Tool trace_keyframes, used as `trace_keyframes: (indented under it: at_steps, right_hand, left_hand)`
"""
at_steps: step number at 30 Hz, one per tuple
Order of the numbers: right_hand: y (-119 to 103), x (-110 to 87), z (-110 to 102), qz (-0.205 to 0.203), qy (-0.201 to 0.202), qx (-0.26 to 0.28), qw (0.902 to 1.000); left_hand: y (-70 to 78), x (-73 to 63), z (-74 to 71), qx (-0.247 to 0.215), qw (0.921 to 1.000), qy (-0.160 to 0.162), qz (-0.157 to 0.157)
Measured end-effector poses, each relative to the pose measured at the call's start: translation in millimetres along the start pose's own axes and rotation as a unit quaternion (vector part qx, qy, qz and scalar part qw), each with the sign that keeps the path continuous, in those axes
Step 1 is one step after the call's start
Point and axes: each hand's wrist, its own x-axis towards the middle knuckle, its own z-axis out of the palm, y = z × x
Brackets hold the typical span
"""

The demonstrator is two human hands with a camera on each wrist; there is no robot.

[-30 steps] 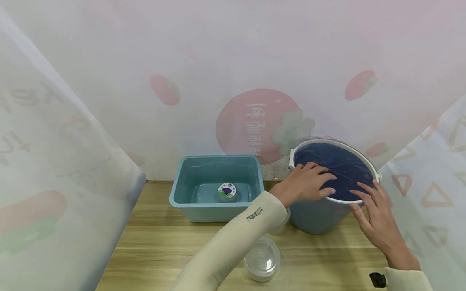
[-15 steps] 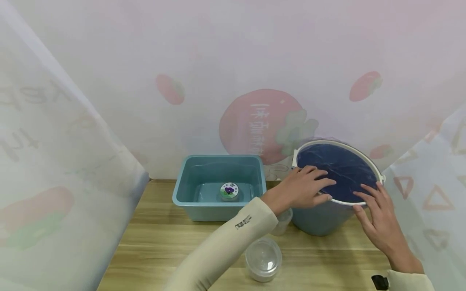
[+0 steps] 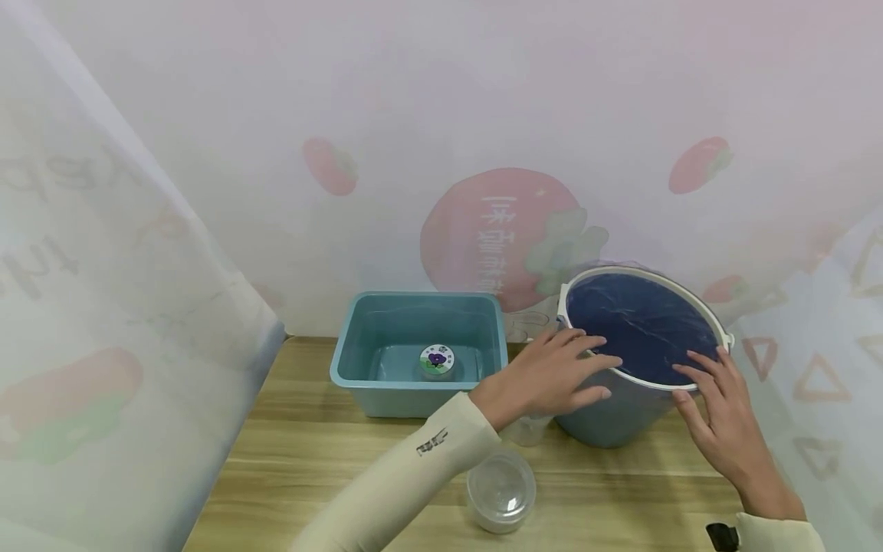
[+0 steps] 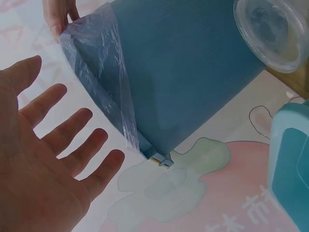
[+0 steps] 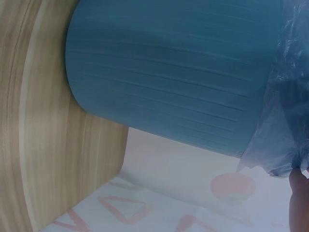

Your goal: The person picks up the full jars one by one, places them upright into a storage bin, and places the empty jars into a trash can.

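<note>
Left hand (image 3: 548,377), fingers (image 3: 602,362) spread, holds nothing beside the bucket (image 3: 610,418); relaxed right hand (image 3: 720,422) touches its rim (image 3: 648,382). Left of the fingers, a flower-labelled jar (image 3: 438,360), lettering unreadable.

Pale fabric backdrop (image 3: 386,100) behind, wood-grain table (image 3: 317,445) below. On the table, a teal rectangular tub (image 3: 386,401), upright. Holds a small round container (image 3: 438,360) — white top printed with a purple flower and green leaves. Nearer the camera, a clear round container (image 3: 501,491); just beyond, a second clear container (image 3: 528,433), partly hidden. Across the backdrop, faded red strawberries (image 3: 476,238) — grey lettering (image 3: 41,264) at left, reddish triangles (image 3: 821,379) at right.
</note>
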Motion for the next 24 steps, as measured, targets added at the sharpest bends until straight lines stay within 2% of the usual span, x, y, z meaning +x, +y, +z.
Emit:
trace_keyframes:
  at_steps: [7,13,19,24]
  right_hand:
    - [1.3,-2.4,-1.5,-0.005,0.005,-0.002,1.0000]
    - [1.1,-1.2,-4.7,0.002,-0.006,-0.004,1.0000]
    - [-0.1,-0.4,-5.2,0.006,-0.009,-0.001,0.9999]
    - [0.2,-1.8,-4.7,0.010,-0.009,-0.003,0.9999]
  left_hand:
    - [1.4,-24.4,5.1,0.001,0.9997,0.014,0.021]
    - [2.4,-44.3,15.8,-0.007,0.9996,0.014,0.021]
    - [2.3,-57.7,32.0,-0.006,0.9999,0.008,0.014]
    - [0.2,-71.6,52.4,-0.014,0.9998,0.010,0.008]
